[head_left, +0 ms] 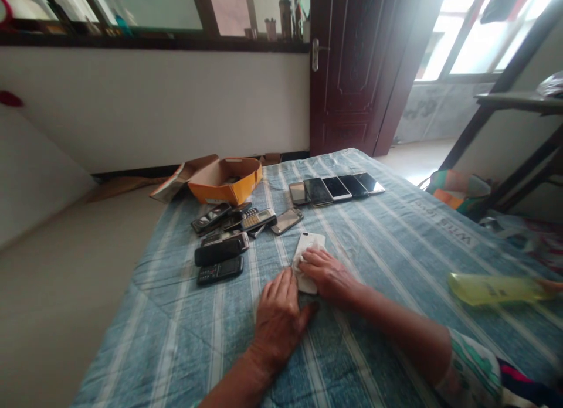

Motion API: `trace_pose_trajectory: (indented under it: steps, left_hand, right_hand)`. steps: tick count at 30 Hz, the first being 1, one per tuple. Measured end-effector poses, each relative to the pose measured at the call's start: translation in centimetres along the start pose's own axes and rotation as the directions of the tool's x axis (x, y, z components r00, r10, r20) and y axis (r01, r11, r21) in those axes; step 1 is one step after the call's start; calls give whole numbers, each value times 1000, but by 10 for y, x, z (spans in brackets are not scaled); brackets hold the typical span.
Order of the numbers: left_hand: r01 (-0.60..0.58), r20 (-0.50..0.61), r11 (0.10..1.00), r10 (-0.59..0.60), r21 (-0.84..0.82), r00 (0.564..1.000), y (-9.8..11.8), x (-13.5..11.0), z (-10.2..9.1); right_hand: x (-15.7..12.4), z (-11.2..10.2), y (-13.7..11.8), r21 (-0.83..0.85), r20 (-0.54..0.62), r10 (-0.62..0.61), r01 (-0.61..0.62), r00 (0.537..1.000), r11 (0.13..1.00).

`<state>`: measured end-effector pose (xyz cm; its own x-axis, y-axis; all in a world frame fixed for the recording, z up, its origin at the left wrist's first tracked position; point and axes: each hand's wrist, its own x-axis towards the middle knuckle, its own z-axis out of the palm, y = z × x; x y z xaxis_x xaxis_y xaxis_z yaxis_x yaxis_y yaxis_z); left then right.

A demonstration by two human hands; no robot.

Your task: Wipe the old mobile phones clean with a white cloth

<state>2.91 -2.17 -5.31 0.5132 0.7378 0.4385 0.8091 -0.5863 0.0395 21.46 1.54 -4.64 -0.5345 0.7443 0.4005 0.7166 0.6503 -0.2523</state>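
Observation:
A white smartphone [304, 241] lies back up on the striped blue bed cover, its camera end pointing away from me. My right hand [329, 276] presses a crumpled white tissue [301, 266] onto its back, fingers bent over the tissue. At the phone's lower left side is my left hand [279, 311], its fingers against the edge and its thumb by the bottom end, bracing it. Left of my hands sits a loose pile of old mobile phones, among them a black keypad phone [220, 271] and a silver keypad phone [259, 219]. A grey touchscreen phone [287, 220] lies just beyond the white one.
Several smartphones [336, 187] stand in a row toward the bed's far end. An open orange cardboard box [229, 185] is at the far left edge. A yellow translucent item [495, 289] lies on the right. Beyond the bed is a dark red door [352, 74].

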Motion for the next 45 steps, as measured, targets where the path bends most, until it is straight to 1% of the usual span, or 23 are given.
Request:
trace_pose_trajectory:
  steps: [2,3,6,8,9,12,14,15,18,20,22,24,25,27,30,32,35,37,38,39,41,43,45]
  left_hand:
    - [18,-23,999,-17,28,1000,5,1,2]
    - [24,-33,999,-22,41,999,7,2,2]
    - [41,-39,997,-39,63,998,12,8,1]
    - [56,-33,996,-54,65,998,14,11,0]
    - [63,-31,996,-61,63,998,15,12,0]
    - [81,-38,994,-79,67,996,18,14,-1]
    - [86,-47,994,-83,71,995,20,16,-1]
    - [87,-51,994,-84,70,995,20,16,-2]
    - [91,-56,995,-89,39,994,20,19,-3]
    - [94,-49,996,-94,-2,994,17,21,-4]
    - [90,-35,995,-92,-43,995,13,23,-4]
    - [56,-20,995,-58,-82,998,7,26,-4]
    - [38,-6,995,-39,-95,999,4,28,-3]
    - [27,2,994,-27,-106,1000,0,32,-1]
    - [6,16,996,-4,-94,1000,-3,38,2]
    - [4,40,995,0,-98,999,-3,42,4]
    - [6,65,990,3,-143,998,-2,46,5]
    - [2,68,984,10,-176,998,-2,48,5]
    - [0,66,983,12,-186,998,-2,49,4]
    - [0,65,981,12,-192,998,-3,50,4]
    - [-1,70,980,15,-197,997,-3,54,4]
    - [-6,86,980,23,-200,996,-4,58,5]
    - [-6,96,978,26,-207,995,-5,61,5]
  right_hand:
    - [2,-2,5,18,19,-14,14,1000,1000]
    - [6,-3,10,17,19,5,-6,1000,1000]
    - [20,-5,22,-14,-2,125,-125,992,992]
    - [27,-5,22,-29,-3,160,-160,987,987]
    - [29,-4,20,-29,3,141,-141,990,990]
    - [31,0,12,-6,21,14,-14,1000,1000]
    - [33,0,14,10,22,-15,15,1000,1000]
    - [35,0,18,13,23,3,-4,1000,1000]
    - [37,-4,30,-2,25,127,-127,992,992]
    - [34,-8,31,-9,28,149,-148,988,989]
    - [26,-12,25,16,38,69,-69,997,997]
    - [19,-14,18,62,45,-40,37,998,997]
    - [16,-15,16,75,44,-67,64,997,995]
    - [13,-16,18,78,42,-66,63,997,995]
    - [14,-17,29,49,49,8,-11,999,999]
    - [15,-18,33,39,61,25,-27,998,999]
    - [16,-19,30,49,96,-48,43,994,998]
    - [15,-20,28,59,139,-110,103,984,993]
    - [15,-21,28,58,163,-120,112,979,992]
    - [15,-23,29,49,187,-112,105,976,993]
    - [17,-27,36,7,216,-42,41,975,999]
    - [18,-30,42,-50,212,58,-48,976,998]
    - [16,-32,42,-81,200,109,-94,974,992]
